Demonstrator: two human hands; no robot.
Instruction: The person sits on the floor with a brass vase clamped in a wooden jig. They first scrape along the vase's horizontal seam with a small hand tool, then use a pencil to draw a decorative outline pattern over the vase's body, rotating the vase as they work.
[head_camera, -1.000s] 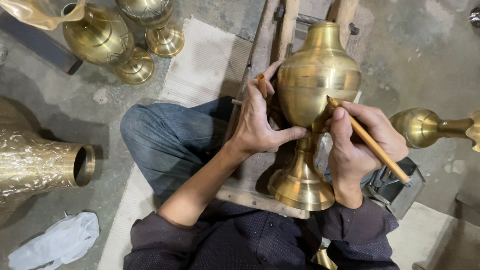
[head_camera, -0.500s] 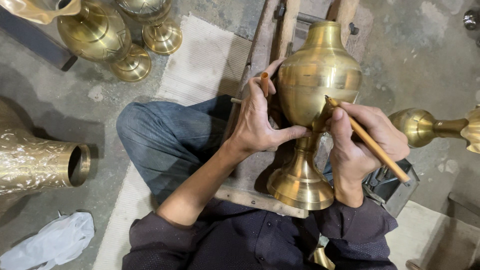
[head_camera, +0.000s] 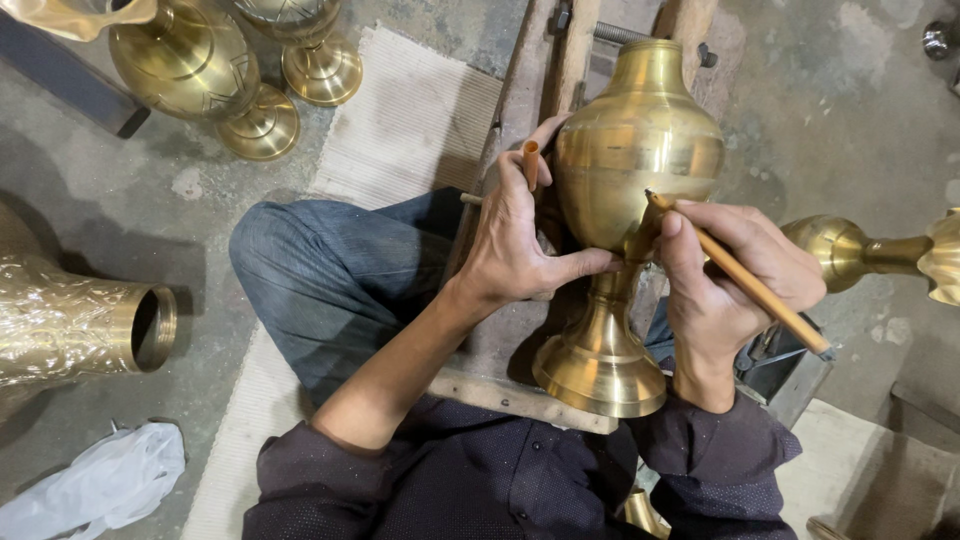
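Observation:
A tall brass vase with a flared foot stands on a wooden work frame between my knees. My left hand wraps around the vase's left side, thumb under its belly, with a short orange stick tucked between the fingers. My right hand grips a long wooden pencil-like tool. Its tip touches the lower right of the vase body.
Two more brass vases stand at the top left. A patterned brass vessel lies on its side at the left, with a white plastic bag below it. A brass finial piece lies at the right. A pale mat covers the concrete floor.
The view has shifted slightly. Both hands keep their hold on the vase and the tool, with the tool tip staying at the lower right of the vase.

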